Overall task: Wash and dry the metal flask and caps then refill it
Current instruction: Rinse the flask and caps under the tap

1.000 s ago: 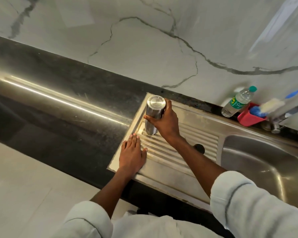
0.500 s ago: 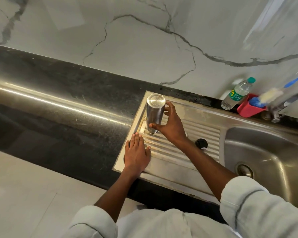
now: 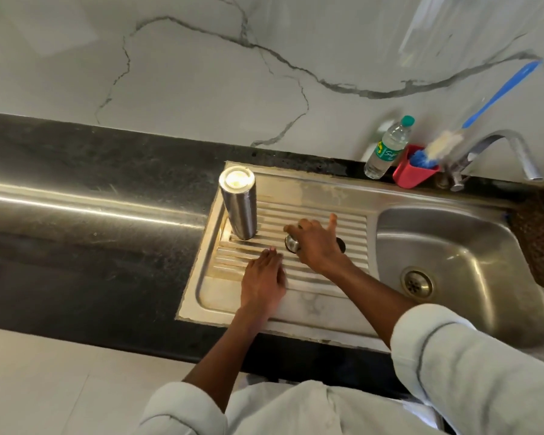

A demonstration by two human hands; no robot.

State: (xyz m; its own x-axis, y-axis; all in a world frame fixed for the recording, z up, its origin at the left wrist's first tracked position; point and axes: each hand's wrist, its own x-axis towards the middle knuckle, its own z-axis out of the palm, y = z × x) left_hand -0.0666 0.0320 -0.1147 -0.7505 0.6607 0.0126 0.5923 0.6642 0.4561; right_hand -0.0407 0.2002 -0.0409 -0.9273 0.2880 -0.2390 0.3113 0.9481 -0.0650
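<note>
The metal flask (image 3: pixel 239 208) stands upright on the ridged drainboard (image 3: pixel 327 196) near its back left corner, with no hand on it. To its right my right hand (image 3: pixel 319 246) curls over a small metal cap (image 3: pixel 291 244) lying on the ridges, little finger lifted. A black cap (image 3: pixel 341 243) peeks out from under the same hand. My left hand (image 3: pixel 263 279) rests flat on the drainboard in front of the flask, fingers straight.
The sink basin (image 3: pixel 453 246) with its drain lies to the right, under a curved tap (image 3: pixel 512 149). A plastic water bottle (image 3: pixel 388 149) and a red holder (image 3: pixel 413 172) with a blue-handled brush (image 3: pixel 496 95) stand at the back. A black counter (image 3: pixel 91 183) stretches left.
My right hand let go of the flask and moved right and down onto the metal cap. The flask stays standing. My left hand stays flat on the drainboard.
</note>
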